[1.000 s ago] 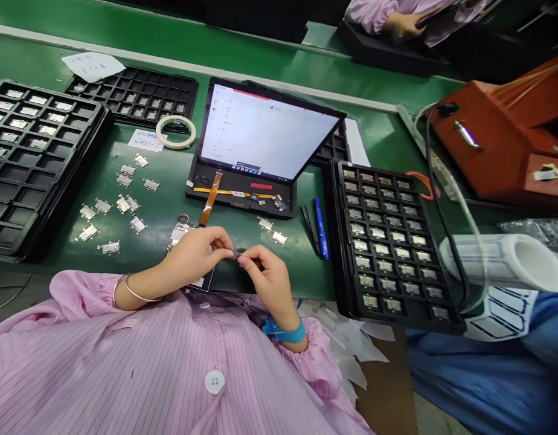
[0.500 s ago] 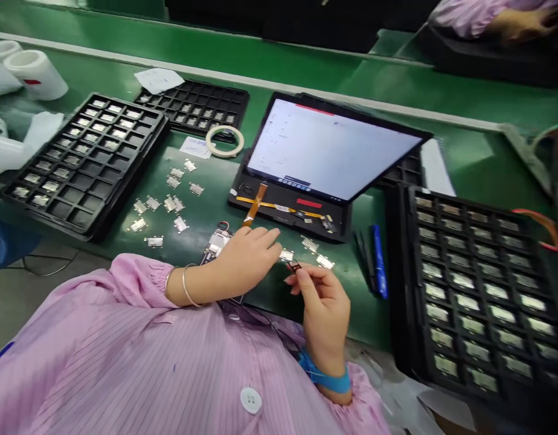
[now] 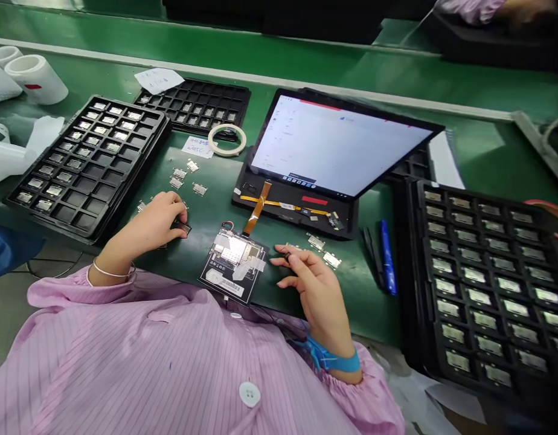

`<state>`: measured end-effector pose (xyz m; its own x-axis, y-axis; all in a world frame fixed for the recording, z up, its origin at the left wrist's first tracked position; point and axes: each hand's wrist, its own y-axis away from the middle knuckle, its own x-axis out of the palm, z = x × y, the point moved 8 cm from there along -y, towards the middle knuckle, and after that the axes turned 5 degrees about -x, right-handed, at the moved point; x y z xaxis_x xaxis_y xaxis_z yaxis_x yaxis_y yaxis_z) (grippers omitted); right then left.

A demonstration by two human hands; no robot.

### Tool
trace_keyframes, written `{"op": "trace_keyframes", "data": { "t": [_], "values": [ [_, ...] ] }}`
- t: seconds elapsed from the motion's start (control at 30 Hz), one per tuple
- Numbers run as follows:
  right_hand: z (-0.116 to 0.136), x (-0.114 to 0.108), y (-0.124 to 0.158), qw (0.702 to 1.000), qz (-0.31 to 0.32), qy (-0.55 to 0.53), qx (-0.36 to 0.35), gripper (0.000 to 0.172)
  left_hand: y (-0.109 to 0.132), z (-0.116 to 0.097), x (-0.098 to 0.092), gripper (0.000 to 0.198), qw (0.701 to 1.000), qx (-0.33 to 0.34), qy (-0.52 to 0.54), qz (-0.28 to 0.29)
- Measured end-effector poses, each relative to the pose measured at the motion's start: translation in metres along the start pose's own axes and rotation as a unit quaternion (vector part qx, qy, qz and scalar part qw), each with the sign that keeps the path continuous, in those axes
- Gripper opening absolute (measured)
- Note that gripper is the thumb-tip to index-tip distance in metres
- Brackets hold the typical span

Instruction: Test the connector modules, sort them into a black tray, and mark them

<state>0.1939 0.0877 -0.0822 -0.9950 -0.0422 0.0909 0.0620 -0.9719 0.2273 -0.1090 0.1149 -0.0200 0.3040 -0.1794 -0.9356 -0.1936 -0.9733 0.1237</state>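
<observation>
My left hand (image 3: 154, 223) is over the loose parts left of the board, its thumb and fingers closed on a small circuit module (image 3: 183, 227) that is mostly hidden. To the right, my right hand (image 3: 317, 287) pinches a small dark frame-like piece (image 3: 284, 254) between thumb and forefinger, the other fingers loosely spread. Between the hands lies a black circuit board (image 3: 224, 275) with silver shielding, tape and a barcode label. An orange ribbon cable (image 3: 257, 208) joins it to the black base under a lit screen (image 3: 337, 145). Small silver modules (image 3: 199, 189) are scattered beyond my left hand.
Black compartment trays stand left (image 3: 95, 187) and right (image 3: 482, 284), both with silver modules. Tweezers (image 3: 373, 257) and a blue pen-like tool (image 3: 388, 257) lie near the right tray. A tape roll (image 3: 227, 140) sits behind. Another person's sleeve (image 3: 471, 9) shows at top right.
My left hand has moved left from above the board to the loose modules, uncovering the board. My right hand stays close to its place, still holding the small dark piece.
</observation>
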Motion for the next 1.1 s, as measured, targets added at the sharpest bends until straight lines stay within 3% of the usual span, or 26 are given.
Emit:
{"op": "trace_keyframes", "data": {
  "t": [0.13, 0.2, 0.27, 0.33, 0.37, 0.43, 0.53, 0.67, 0.8, 1.1],
  "values": [
    [0.006, -0.017, 0.001, 0.997, -0.060, 0.007, -0.037, 0.023, 0.002, -0.010, -0.001, 0.017, 0.998, -0.008, 0.051, -0.035],
    [0.010, -0.013, 0.008, 0.997, -0.060, 0.014, -0.052, 0.021, 0.004, -0.018, 0.002, 0.017, 0.985, -0.045, 0.152, -0.062],
    [0.016, -0.002, 0.017, 0.997, -0.041, 0.017, -0.056, 0.018, 0.006, -0.031, 0.016, 0.019, 0.941, -0.080, 0.327, -0.037],
    [0.022, 0.013, 0.024, 0.998, -0.013, 0.019, -0.055, 0.016, 0.008, -0.056, 0.038, 0.021, 0.869, -0.089, 0.484, 0.046],
    [0.025, 0.019, 0.027, 0.998, -0.001, 0.020, -0.055, 0.015, 0.009, -0.069, 0.047, 0.020, 0.837, -0.088, 0.533, 0.087],
    [0.030, 0.028, 0.031, 0.998, 0.015, 0.023, -0.053, 0.014, 0.011, -0.090, 0.058, 0.019, 0.801, -0.081, 0.577, 0.139],
    [0.034, 0.030, 0.034, 0.998, 0.012, 0.023, -0.052, 0.014, 0.012, -0.107, 0.061, 0.021, 0.794, -0.059, 0.583, 0.161],
    [0.033, 0.025, 0.037, 0.998, -0.005, 0.020, -0.053, 0.014, 0.013, -0.113, 0.063, 0.025, 0.801, -0.039, 0.575, 0.162],
    [0.028, 0.026, 0.039, 0.999, 0.006, 0.009, -0.042, 0.013, 0.016, -0.114, 0.070, 0.028, 0.768, -0.062, 0.616, 0.165],
    [0.029, 0.029, 0.041, 0.997, 0.024, 0.036, -0.062, 0.014, 0.020, -0.113, 0.074, 0.033, 0.750, -0.117, 0.633, 0.150]
  ]
}}
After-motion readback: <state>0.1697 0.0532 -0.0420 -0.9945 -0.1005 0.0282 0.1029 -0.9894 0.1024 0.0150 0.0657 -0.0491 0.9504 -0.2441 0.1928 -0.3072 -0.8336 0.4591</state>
